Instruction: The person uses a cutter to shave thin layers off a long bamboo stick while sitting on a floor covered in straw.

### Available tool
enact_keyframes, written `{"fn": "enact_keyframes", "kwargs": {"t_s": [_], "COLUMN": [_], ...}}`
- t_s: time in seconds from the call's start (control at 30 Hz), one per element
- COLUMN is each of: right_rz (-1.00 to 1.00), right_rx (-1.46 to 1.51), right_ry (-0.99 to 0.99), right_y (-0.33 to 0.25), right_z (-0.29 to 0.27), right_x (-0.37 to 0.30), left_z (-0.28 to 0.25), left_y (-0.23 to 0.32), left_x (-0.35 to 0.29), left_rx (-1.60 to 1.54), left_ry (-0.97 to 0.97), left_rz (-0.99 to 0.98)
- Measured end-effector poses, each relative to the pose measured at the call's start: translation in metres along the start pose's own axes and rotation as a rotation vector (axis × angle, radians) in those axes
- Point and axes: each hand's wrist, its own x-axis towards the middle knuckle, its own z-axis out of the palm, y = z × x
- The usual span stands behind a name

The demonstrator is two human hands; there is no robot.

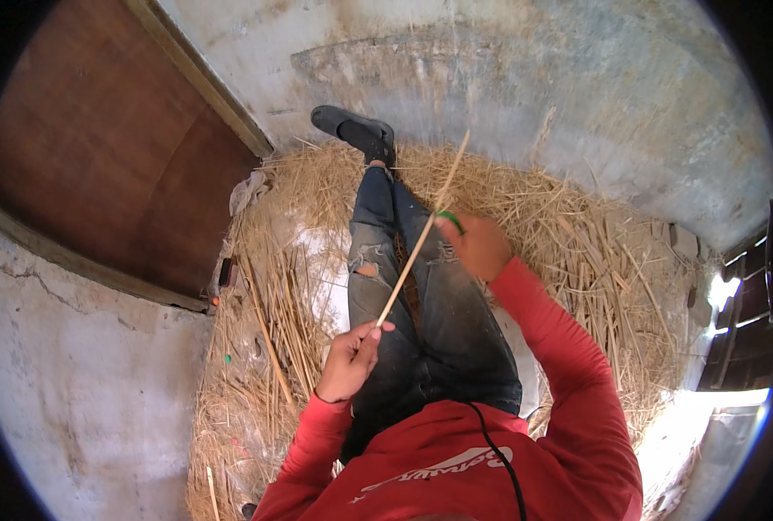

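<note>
A long, thin, pale stick [412,259], like a reed or split cane, slants up and away to the right above my outstretched legs. My left hand [349,363] pinches its near end between thumb and fingers. Farther along the stick, my right hand [478,247] is closed around a small green curved tool [450,220], which rests against the stick. Most of that tool is hidden by the fingers, and its exact kind cannot be made out. Beyond the right hand, the stick's far tip sticks out freely toward the wall.
Loose straw [569,260] and shavings cover the floor around me. Several long stalks [278,304] lie in a bundle to my left. A stained wall [525,95] stands beyond my feet, with a brown door [117,148] at far left. Slatted boards [738,313] let light in at right.
</note>
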Motion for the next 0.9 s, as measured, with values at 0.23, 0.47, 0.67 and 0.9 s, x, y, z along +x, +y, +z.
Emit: {"fn": "enact_keyframes", "kwargs": {"t_s": [0.23,0.47,0.67,0.9], "right_rz": [0.288,0.578,0.540,0.237], "right_rx": [-0.078,-0.108,0.149,0.608], "right_ry": [0.047,0.396,0.162,-0.043], "right_y": [0.090,0.250,0.215,0.030], "right_z": [-0.013,-0.035,-0.035,-0.005], "right_x": [0.039,0.064,0.045,0.010], "left_z": [-0.007,-0.053,-0.070,-0.041], "left_y": [-0.022,-0.031,-0.041,-0.037], "left_x": [-0.024,-0.056,-0.050,-0.028], "left_rx": [-0.003,-0.027,-0.158,-0.290], "left_ry": [-0.062,-0.063,0.062,-0.015], "left_rz": [-0.097,-0.145,-0.157,-0.137]}}
